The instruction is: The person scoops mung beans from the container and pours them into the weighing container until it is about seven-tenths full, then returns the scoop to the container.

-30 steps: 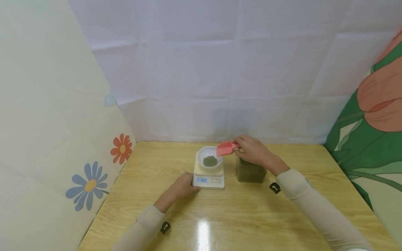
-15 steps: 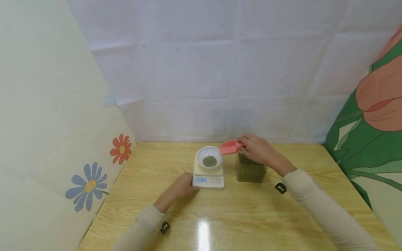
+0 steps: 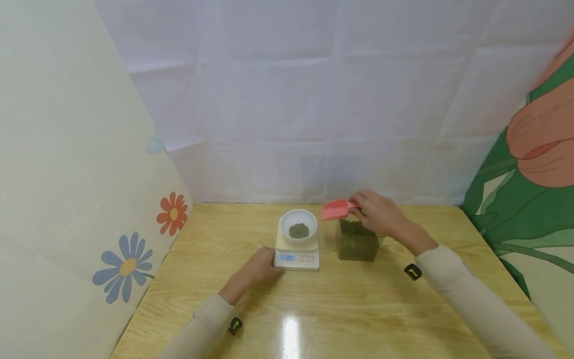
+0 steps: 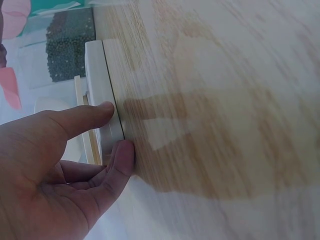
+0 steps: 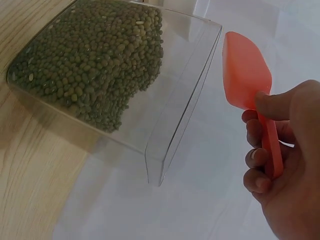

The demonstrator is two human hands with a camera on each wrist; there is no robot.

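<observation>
My right hand [image 3: 378,214] grips the handle of a pink scoop [image 3: 337,209], its fingers curled round it in the right wrist view. The scoop's bowl shows no beans and hangs above the open top of a clear box [image 5: 155,150], toward its left side. Green mung beans [image 5: 90,60] fill the lower part of that box. Left of it stands a kitchen scale [image 3: 297,260] with a lit display, bearing a white bowl [image 3: 298,217] with a small heap of mung beans [image 3: 298,231]. My left hand [image 3: 260,267] holds the scale's front left corner between thumb and fingers [image 4: 122,157].
Both scale and box stand toward the back of a wooden table [image 3: 332,309]. Close behind rises a white cloth backdrop [image 3: 269,99]. Flower-printed sheets [image 3: 538,199] flank the table on either side.
My right hand has drawn the scoop rightward from over the bowl's rim to above the box. The left hand keeps its place at the scale.
</observation>
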